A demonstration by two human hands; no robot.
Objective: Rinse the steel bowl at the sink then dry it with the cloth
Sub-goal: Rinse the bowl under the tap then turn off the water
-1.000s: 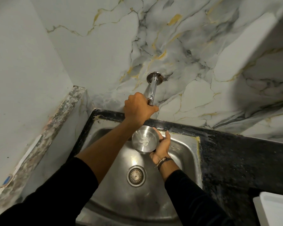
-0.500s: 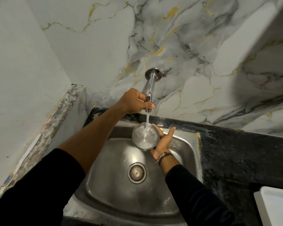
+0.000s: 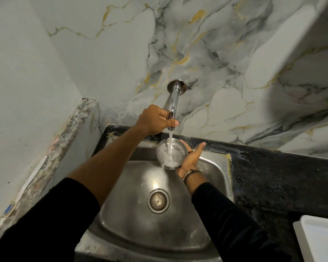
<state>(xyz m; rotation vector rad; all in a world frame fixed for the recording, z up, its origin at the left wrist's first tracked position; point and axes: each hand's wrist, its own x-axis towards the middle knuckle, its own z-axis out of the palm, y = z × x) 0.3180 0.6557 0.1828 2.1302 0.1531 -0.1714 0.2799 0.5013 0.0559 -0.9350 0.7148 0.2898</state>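
A small steel bowl sits in the grip of my right hand, held over the far part of the steel sink. Water streams from the chrome tap straight into the bowl, which is filling and splashing. My left hand is closed around the tap's handle at the spout end, just above the bowl. No cloth is in view.
The sink drain lies below the bowl. A black speckled counter runs to the right, with a white tray at its near right corner. A marble ledge and wall close off the left side.
Water started flowing from the tap and now pours more fully into the bowl. My left hand slid from over the bowl up onto the tap handle. The bowl stays under the spout.
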